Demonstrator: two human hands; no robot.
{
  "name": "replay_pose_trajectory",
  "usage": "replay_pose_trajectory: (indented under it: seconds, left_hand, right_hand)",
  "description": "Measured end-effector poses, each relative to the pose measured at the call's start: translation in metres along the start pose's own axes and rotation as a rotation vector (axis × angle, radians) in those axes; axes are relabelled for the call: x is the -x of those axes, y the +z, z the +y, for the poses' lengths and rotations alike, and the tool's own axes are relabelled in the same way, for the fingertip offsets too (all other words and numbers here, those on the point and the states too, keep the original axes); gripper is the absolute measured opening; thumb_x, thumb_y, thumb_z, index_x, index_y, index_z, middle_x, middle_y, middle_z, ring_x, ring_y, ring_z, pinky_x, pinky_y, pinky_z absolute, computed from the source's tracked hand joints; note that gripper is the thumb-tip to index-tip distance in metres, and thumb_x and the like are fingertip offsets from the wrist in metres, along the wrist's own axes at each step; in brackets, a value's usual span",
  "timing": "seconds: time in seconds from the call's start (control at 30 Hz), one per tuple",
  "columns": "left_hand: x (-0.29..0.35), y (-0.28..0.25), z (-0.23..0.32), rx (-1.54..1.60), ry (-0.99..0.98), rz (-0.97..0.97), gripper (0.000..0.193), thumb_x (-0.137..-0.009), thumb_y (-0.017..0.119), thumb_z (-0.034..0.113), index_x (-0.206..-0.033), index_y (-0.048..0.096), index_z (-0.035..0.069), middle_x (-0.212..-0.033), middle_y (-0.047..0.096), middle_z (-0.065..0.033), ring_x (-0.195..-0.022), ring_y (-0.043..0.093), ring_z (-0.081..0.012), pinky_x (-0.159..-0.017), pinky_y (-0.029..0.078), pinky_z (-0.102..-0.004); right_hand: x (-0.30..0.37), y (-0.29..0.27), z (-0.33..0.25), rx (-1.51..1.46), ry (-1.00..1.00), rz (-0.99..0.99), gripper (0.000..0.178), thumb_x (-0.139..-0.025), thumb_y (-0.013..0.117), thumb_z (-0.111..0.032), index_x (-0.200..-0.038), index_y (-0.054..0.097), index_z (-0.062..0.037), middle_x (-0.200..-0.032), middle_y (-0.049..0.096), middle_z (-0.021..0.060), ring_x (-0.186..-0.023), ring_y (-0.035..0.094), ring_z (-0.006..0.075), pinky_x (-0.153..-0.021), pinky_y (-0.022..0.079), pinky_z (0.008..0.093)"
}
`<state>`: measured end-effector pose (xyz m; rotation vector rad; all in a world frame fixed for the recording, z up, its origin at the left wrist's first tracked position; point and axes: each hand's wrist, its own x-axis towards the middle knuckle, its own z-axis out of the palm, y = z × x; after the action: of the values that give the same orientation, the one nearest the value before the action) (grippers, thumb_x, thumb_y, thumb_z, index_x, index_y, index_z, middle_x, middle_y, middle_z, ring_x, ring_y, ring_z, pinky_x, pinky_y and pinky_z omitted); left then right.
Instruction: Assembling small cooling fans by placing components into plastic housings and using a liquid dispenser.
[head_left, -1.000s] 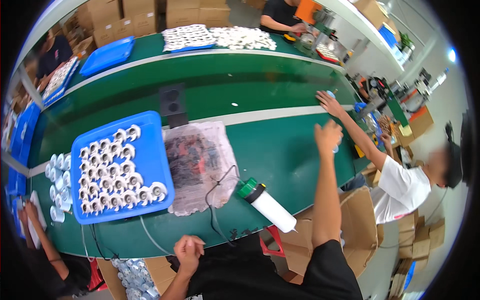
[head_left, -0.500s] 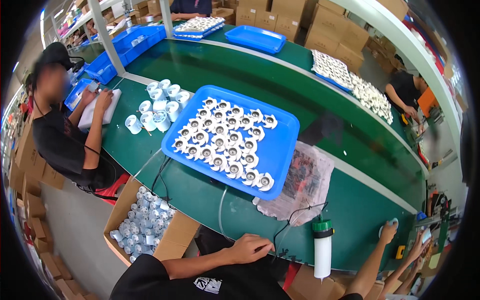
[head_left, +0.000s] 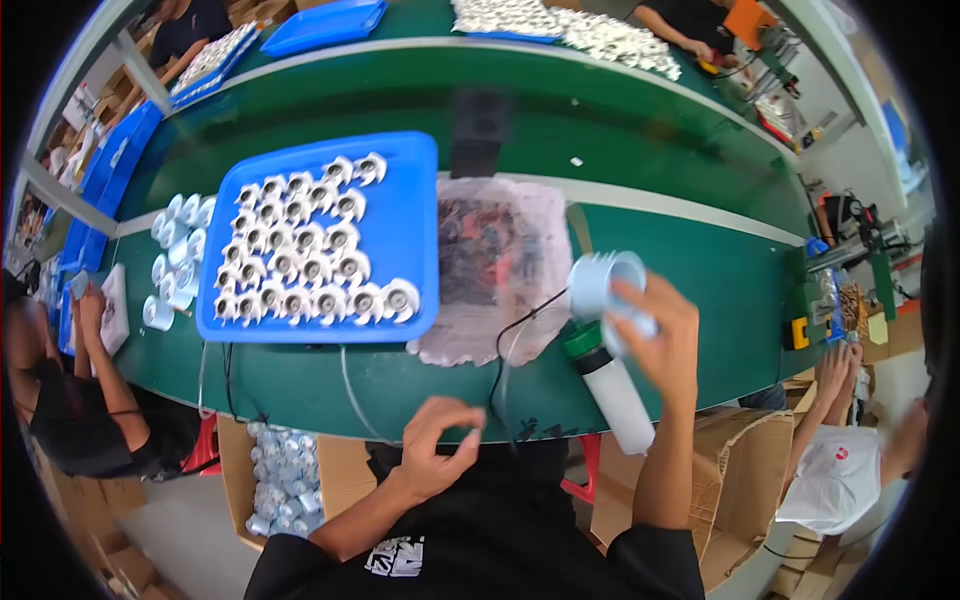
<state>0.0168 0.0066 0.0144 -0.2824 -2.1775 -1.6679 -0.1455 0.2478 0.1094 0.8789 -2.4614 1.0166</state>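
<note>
far blue tray (head_left: 325, 27) | orange panel (head_left: 748, 20), upper right | white-shirted co-worker (head_left: 833, 480), right

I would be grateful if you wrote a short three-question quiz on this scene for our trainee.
1. Which hand holds a cup?
2. What colour is the cap on the white tube? a) red b) green c) yellow
3. True or false: the blue tray contains nothing but cups.

Key:
1. The right hand.
2. b) green.
3. False; white parts sit in it in rows.
</note>
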Motion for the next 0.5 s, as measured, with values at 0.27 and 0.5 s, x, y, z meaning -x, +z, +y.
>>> replay_pose_trajectory:
  seconds: [0.27,0.5]
  left_hand:
    - [-0.038,-0.008,0.017,-0.219,-0.006,-0.298,0.079,-0.070,0.082,0.015,-0.137,0.044,0.002,-0.132,0.054,-0.0166,-0.120,0.051,-0.0368,-0.101,0.041,-0.0443]
    - [-0.012,-0.004,0.000,-0.348,-0.189,-0.051,0.061,-0.065,0.084,0.007,-0.119,0.056,0.003,-0.121,0.060,-0.0138,-0.110,0.055,-0.0319,-0.095,0.043,-0.0410]
  right_hand:
    - [0.054,0.042,-0.068,-0.028,-0.120,-0.382,0.047,-0.063,0.081,-0.015,-0.108,0.071,-0.0164,-0.117,0.065,0.0081,-0.080,0.061,0.0241,-0.067,0.052,0.0328]
    - [0.074,0.060,-0.061,0.132,0.132,-0.204,0.057,-0.068,0.082,-0.016,-0.115,0.054,-0.0014,-0.102,0.060,0.0127,-0.090,0.058,0.0331,-0.076,0.049,0.0416]
